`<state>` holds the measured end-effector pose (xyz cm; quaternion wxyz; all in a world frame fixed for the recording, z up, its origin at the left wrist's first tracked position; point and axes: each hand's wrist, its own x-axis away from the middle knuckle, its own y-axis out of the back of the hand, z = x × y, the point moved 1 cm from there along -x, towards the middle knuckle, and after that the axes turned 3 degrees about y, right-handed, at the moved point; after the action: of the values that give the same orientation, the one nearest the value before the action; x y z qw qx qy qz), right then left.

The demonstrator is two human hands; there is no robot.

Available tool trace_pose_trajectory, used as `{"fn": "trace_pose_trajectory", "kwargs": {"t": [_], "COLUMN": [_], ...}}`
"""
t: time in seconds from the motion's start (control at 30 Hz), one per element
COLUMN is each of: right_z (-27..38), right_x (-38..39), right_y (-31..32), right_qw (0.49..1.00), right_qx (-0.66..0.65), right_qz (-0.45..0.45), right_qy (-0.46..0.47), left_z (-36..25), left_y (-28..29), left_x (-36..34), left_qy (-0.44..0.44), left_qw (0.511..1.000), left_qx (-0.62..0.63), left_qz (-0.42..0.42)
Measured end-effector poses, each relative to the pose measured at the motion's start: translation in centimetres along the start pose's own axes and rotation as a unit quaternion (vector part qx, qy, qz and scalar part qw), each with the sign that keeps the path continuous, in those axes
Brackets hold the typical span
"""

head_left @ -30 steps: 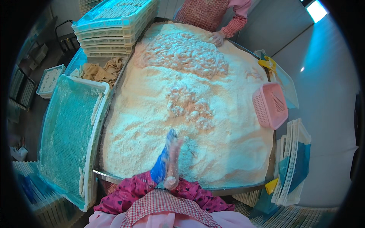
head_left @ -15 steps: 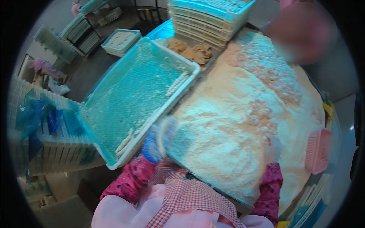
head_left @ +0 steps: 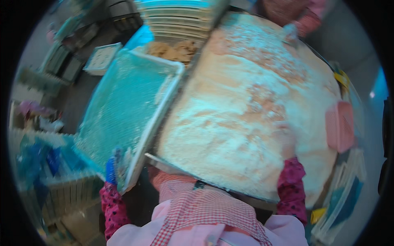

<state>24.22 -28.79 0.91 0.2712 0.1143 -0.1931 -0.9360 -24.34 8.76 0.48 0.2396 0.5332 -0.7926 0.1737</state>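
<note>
My left hand (head_left: 113,167), in a blue glove dusted white, reaches into the near corner of a large teal mesh tray with a white rim (head_left: 141,158). Beside its fingers lie pale, powder-coated strips (head_left: 127,158); motion blur hides whether it still grips one. More pale strips (head_left: 163,89) lie along the tray's right side farther up. My right hand (head_left: 284,137) is over the broad heap of white powder (head_left: 221,135) on the table, close to a patch of small pinkish pieces (head_left: 262,102). Its fingers are smeared by motion, so their grip does not show.
Stacked trays (head_left: 180,18) and a crumpled brown cloth-like heap (head_left: 172,51) stand beyond the tray. A pink basket (head_left: 340,127) sits at the table's right edge. Across the powder, a co-worker's hand (head_left: 290,35) touches the pieces. Crates with blue plastic (head_left: 53,160) stand at left.
My left hand has moved left, from beside the tray's rim with a pale strip into the tray's near corner. My right hand has moved slightly farther away. The view has shifted.
</note>
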Motion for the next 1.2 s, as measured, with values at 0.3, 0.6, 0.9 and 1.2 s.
{"fn": "trace_pose_trajectory", "kwargs": {"t": [0.3, 0.6, 0.9, 1.2], "right_z": [-2.1, 3.0, -3.8, -6.9], "right_x": [7.5, 6.6, 6.9, 6.5], "right_y": [-3.4, -6.1, -0.8, -0.2], "right_qw": [0.977, 0.991, 0.981, 0.89], "right_qx": [0.208, 0.077, 0.028, 0.428], "right_qz": [-0.037, 0.019, -0.185, -0.077], "right_qy": [0.042, 0.107, -0.046, 0.139], "left_z": [2.1, 0.8, 4.4, 8.7], "left_y": [-17.9, -30.0, -32.8, -42.4], "left_x": [-0.5, -0.6, -0.1, 0.1], "left_qy": [-0.249, -0.437, -0.468, -0.542], "left_qw": [0.883, 0.674, 0.624, 0.591], "left_qx": [-0.199, -0.408, -0.447, -0.376], "left_qz": [0.344, 0.434, 0.438, 0.465]}}
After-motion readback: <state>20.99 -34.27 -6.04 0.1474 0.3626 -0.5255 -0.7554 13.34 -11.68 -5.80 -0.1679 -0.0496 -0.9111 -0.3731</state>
